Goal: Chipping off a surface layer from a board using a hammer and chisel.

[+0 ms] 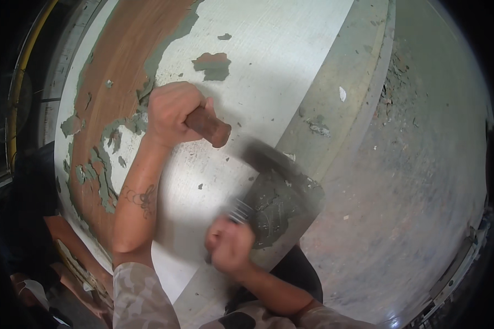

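My left hand (175, 112) is closed around a brown wooden handle (211, 129), whose blunt end sticks out to the right. The rest of that piece is hidden by my fist. Lower and to the right, my right hand (231, 244) grips a wide scraper (280, 203), blurred by motion. Its ridged collar shows above my fingers, and grey-green paste seems to cover part of its broad blade. Both hands are over a large white board (258, 71) with a brown wood-grain strip (121, 60). Ragged grey-green patches (213, 67) of paste lie on the board.
A translucent, stained strip (329, 104) runs along the board's right side. Beyond it lies a pale, dusty surface (379, 219) with dark crumbs (395, 82) scattered near the strip. At the left edge are another person's bare arm (82, 249) and a yellow bar (24, 71).
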Demonstrator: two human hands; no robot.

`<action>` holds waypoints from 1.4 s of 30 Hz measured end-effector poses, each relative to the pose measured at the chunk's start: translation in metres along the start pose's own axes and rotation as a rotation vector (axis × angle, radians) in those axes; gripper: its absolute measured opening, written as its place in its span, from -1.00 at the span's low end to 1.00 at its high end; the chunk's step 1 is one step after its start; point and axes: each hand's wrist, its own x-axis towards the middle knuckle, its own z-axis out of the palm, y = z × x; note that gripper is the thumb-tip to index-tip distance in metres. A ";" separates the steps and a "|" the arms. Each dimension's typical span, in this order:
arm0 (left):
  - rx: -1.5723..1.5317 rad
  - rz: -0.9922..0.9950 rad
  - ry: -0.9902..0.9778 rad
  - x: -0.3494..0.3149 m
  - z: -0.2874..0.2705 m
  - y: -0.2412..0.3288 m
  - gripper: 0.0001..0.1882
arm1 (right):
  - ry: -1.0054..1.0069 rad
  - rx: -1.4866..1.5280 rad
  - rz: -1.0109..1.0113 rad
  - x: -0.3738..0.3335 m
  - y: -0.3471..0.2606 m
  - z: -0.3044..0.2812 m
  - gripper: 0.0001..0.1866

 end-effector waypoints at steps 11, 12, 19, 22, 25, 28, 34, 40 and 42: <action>0.026 -0.052 -0.001 -0.002 -0.003 -0.006 -0.71 | 0.126 0.424 0.016 0.008 -0.021 0.015 -0.71; -0.001 -0.026 0.008 0.003 0.002 -0.004 -0.73 | 0.113 0.331 -0.035 0.009 -0.006 0.016 -0.69; 0.039 -0.039 -0.003 0.002 -0.002 -0.006 -0.70 | 0.140 0.478 0.191 0.010 -0.030 -0.001 -0.68; 0.087 -0.045 -0.021 -0.003 -0.005 -0.008 -0.71 | -0.037 0.111 0.203 0.018 -0.019 0.020 -0.67; 0.050 -0.045 -0.030 -0.005 -0.002 -0.008 -0.73 | 0.071 0.297 0.139 0.008 -0.029 0.013 -0.72; 0.038 -0.052 -0.019 0.003 -0.002 -0.005 -0.73 | 0.177 0.503 -0.068 0.020 -0.005 0.033 -0.67; 0.045 -0.019 -0.023 0.001 0.001 -0.015 -0.73 | 0.277 0.450 0.034 0.024 -0.025 0.015 -0.65; 0.093 -0.050 -0.022 -0.006 -0.008 -0.015 -0.67 | 0.109 0.241 0.246 0.024 -0.038 0.010 -0.61; 0.088 -0.042 -0.020 -0.005 -0.003 -0.015 -0.68 | 0.139 0.249 0.135 0.025 -0.038 -0.004 -0.60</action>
